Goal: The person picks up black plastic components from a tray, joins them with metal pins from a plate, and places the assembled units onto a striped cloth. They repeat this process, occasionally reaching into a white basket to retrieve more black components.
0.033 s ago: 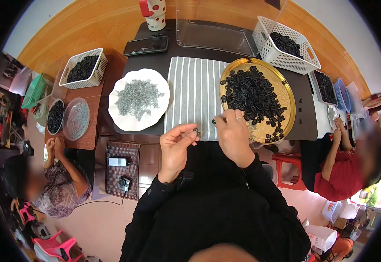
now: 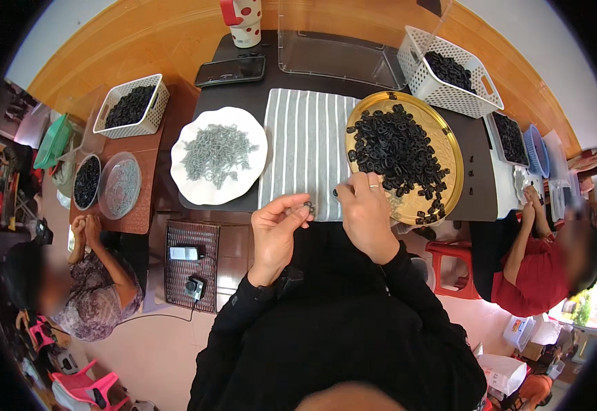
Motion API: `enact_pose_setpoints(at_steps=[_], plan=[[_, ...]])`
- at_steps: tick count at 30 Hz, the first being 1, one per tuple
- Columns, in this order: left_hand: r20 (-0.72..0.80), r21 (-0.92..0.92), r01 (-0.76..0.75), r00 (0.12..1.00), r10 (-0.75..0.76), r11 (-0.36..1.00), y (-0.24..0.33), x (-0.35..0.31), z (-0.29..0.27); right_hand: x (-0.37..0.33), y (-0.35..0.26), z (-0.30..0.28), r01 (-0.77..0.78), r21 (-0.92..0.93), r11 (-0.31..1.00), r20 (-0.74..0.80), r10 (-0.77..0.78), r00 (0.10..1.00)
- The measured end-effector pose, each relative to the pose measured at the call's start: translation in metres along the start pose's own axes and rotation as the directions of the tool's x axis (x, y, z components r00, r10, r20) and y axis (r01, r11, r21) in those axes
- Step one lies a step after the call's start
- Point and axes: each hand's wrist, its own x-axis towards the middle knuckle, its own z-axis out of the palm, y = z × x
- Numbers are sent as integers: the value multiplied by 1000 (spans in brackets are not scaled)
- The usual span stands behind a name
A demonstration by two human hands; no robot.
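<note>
My left hand (image 2: 276,233) pinches a small black part (image 2: 308,205) between thumb and forefinger, and a thin grey metal bit (image 2: 315,206) sticks out beside it. My right hand (image 2: 369,218), with a ring on one finger, is closed, and another small black part (image 2: 335,193) shows at its fingertips. Both hands are a short way apart over the near edge of a grey striped cloth (image 2: 305,137). Small grey metal pieces (image 2: 217,154) form a pile on a white scalloped plate (image 2: 182,181) to the left. Black ring-shaped parts (image 2: 394,147) lie heaped on a gold tray (image 2: 453,175) to the right.
Behind the cloth are a phone (image 2: 230,71), a dotted tumbler (image 2: 245,31), a clear plastic box (image 2: 332,61) and a white basket (image 2: 442,89) of black parts. A person in patterned clothes (image 2: 103,294) sits left, another in red (image 2: 535,274) right. A red stool (image 2: 449,264) stands nearby.
</note>
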Motion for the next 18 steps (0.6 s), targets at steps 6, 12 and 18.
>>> enact_pose_setpoints(at_steps=[6, 12, 18], plan=[[3, -11, -9, 1000, 9, 1000, -1, 1, -1, -4, 2, 4, 76, 75, 994, 26, -79, 997], [-17, -4, -25, 1000, 25, 1000, -1, 2, -5, 2, 8, -11, 94, 129, 987, 84, -106, 991], [-21, 8, -24, 999, 24, 1000, -2, 1, -3, 4, -3, 5, 108, 152, 982, 61, -119, 991]])
